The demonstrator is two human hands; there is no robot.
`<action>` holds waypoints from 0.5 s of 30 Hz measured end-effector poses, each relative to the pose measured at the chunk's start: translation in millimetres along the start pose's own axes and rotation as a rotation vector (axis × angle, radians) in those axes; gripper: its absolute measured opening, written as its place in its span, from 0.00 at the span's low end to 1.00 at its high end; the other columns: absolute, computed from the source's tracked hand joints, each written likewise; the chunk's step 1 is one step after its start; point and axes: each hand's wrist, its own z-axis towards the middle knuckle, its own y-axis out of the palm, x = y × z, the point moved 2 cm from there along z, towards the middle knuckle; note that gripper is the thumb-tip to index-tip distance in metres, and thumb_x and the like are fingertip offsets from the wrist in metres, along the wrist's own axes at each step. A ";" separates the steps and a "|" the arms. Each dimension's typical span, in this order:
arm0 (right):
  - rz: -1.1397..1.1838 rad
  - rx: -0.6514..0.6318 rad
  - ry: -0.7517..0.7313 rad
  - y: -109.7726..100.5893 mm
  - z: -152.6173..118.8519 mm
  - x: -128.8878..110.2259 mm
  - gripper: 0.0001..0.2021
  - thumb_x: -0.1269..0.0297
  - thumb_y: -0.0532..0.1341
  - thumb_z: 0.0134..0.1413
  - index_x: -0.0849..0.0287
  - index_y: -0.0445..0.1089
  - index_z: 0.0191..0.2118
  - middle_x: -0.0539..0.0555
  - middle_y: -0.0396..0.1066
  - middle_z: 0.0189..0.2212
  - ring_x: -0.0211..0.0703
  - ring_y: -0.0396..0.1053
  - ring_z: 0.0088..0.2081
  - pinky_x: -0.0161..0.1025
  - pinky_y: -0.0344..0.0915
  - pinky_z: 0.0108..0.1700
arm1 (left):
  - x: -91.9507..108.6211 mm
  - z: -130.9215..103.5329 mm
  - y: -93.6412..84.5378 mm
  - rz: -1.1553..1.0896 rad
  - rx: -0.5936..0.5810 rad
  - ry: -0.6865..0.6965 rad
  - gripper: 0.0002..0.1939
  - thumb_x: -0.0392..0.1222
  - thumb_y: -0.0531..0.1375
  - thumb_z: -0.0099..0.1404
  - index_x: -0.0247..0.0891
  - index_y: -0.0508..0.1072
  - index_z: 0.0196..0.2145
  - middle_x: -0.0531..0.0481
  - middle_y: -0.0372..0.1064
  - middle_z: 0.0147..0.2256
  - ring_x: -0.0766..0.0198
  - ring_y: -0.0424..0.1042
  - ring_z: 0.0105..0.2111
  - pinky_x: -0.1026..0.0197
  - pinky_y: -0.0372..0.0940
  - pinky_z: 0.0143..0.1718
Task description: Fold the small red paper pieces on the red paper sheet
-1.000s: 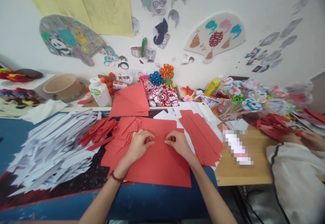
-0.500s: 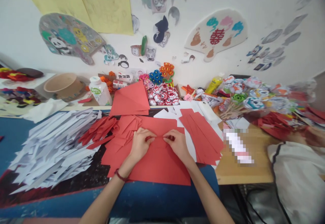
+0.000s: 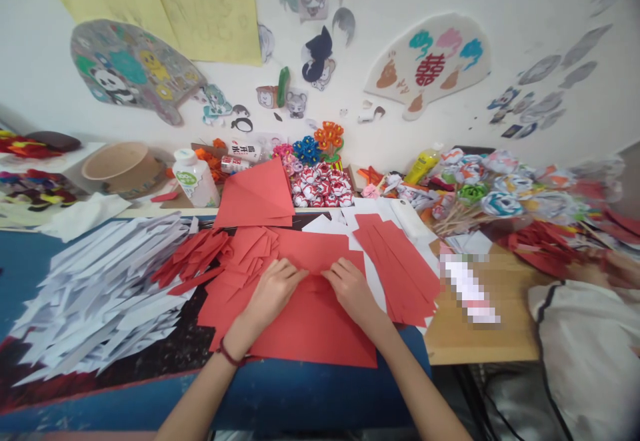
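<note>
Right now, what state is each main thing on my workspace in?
Left hand: fingertips pinched on small red paper
Right hand: fingertips pinched likewise
Large red sheet: lying flat
White strips: heaped loosely
Red strips: piled together
Red rectangles: flat, overlapping
White bottle: capped, standing
Red-and-white flowers: bunched together
Tan tub: open-topped

Soft even light, faint shadows, stretched edges, blurred right side, pixelated patch (image 3: 470, 289) on wooden table (image 3: 515, 341)

2 hands (image 3: 277, 285) (image 3: 351, 287) over red paper (image 3: 310, 331), white strips (image 3: 115, 281)
</note>
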 end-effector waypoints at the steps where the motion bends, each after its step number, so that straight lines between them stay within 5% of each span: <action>1: -0.054 -0.016 -0.046 -2.0 -0.5 -1.4 0.14 0.79 0.50 0.63 0.66 0.74 0.40 0.58 0.69 0.30 0.47 0.62 0.35 0.43 0.65 0.40 | 1.1 -0.5 -0.6 0.041 -0.020 0.034 0.13 0.34 0.53 0.70 0.36 0.72 0.50 0.47 0.71 0.34 0.60 0.64 0.35 0.57 0.61 0.38; 7: -0.265 -0.071 -0.161 -5.8 -1.5 -8.8 0.13 0.81 0.53 0.61 0.68 0.73 0.43 0.57 0.68 0.29 0.47 0.63 0.33 0.43 0.64 0.37 | 7.3 -0.8 2.4 0.247 -0.090 0.175 0.14 0.29 0.52 0.69 0.30 0.69 0.50 0.45 0.70 0.36 0.59 0.65 0.35 0.56 0.63 0.40; 15: -0.133 -0.184 0.026 -6.4 9.8 -8.0 0.09 0.79 0.57 0.59 0.64 0.73 0.34 0.56 0.68 0.29 0.46 0.64 0.34 0.40 0.63 0.35 | 6.4 2.1 0.0 0.163 -0.121 0.097 0.14 0.29 0.52 0.69 0.31 0.69 0.51 0.44 0.70 0.37 0.59 0.65 0.37 0.55 0.65 0.42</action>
